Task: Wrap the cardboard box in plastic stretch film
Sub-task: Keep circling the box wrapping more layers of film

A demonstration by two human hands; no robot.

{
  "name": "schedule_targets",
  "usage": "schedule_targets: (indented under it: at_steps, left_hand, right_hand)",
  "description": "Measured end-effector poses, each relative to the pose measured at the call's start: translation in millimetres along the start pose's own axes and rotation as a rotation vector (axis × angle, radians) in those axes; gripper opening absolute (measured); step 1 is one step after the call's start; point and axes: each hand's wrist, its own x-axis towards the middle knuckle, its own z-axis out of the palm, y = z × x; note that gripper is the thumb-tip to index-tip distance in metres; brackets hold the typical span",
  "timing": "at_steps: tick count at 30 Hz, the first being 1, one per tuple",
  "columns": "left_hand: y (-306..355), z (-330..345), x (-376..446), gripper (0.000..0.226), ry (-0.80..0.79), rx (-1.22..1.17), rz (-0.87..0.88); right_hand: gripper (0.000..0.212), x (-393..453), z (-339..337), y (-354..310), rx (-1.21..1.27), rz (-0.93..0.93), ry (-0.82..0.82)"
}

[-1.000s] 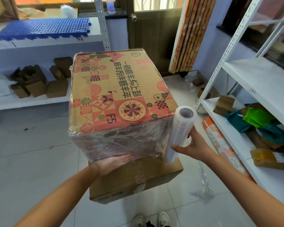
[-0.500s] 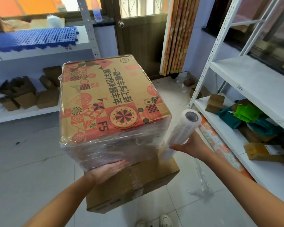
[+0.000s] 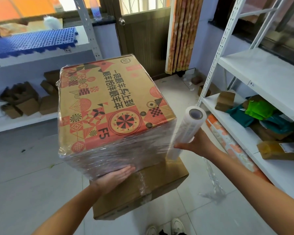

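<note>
Left hand [image 3: 116, 176] flat on wrapped box [image 3: 109, 107], right hand [image 3: 196, 146] gripping film roll [image 3: 185, 131], shelving [image 3: 255, 68] close right

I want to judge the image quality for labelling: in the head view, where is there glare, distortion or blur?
Head view: glare streaks on the stretch film across the near side of the printed box; the wide lens bends the white shelf uprights; the film roll in the right hand looks soft at its lower end; the left hand is sharp; window light overexposes the top.
</note>
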Motion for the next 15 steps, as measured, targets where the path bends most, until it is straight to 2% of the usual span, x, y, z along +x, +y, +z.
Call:
schedule_targets:
  at_steps: [4,6,10,15]
  left_hand:
    - [3,3,0,0.100,-0.001,-0.102,0.004]
    - [5,4,1,0.105,-0.014,-0.152,0.020]
    - [12,4,0,0.121,-0.077,-0.218,0.046]
    - [13,6,0,0.121,-0.096,-0.256,0.057]
  right_hand:
    - [0.111,-6,2,7,0.080,-0.008,-0.209]
    - [0.109,-10,6,9,0.089,-0.035,-0.251]
    - [0.102,-11,6,12,0.146,-0.025,-0.222]
    - [0.077,0,-6,16,0.161,-0.023,-0.057]
